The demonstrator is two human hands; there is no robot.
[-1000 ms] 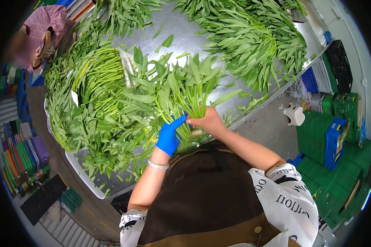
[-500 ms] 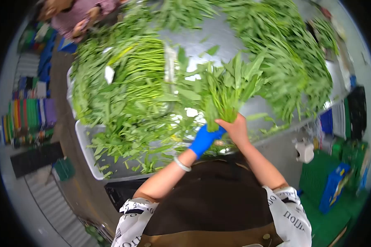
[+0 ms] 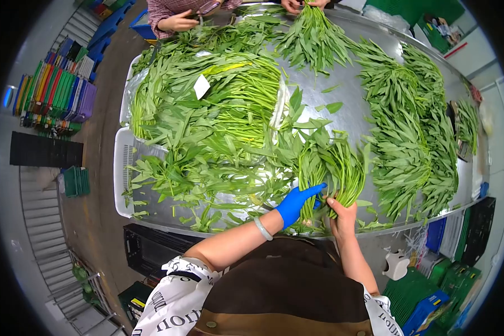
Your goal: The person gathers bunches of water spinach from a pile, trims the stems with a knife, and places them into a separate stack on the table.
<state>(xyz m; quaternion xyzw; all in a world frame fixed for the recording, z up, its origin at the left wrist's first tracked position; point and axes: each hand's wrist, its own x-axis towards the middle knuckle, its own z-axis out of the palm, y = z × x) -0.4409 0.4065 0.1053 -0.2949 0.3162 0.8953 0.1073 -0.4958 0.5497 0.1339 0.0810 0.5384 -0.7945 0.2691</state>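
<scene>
My left hand [image 3: 298, 206], in a blue glove, is closed around a small bunch of leafy greens [image 3: 312, 171] that look like water spinach. Bare, my right hand [image 3: 341, 215] grips the stems of a second bunch of greens [image 3: 346, 173] right beside it. Both bunches are held just above the near edge of the metal table [image 3: 350, 84], leaves pointing away from me. Left of my hands, loose greens [image 3: 207, 162] lie scattered. Beyond them is a large pile of greens [image 3: 235, 95] with its stems facing right.
Bunched greens [image 3: 406, 134] lie in rows on the table's right. White crates [image 3: 121, 179] stand at the left edge. Across the table, a co-worker's hand [image 3: 178, 22] is over the greens, and another person's hands hold a bunch [image 3: 313, 39]. A white stool [image 3: 396, 264] is at lower right.
The single bunch held between both my hands is now two bunches, one in each hand. My hands have moved slightly right and lower. The head view has shifted, showing more of the far side.
</scene>
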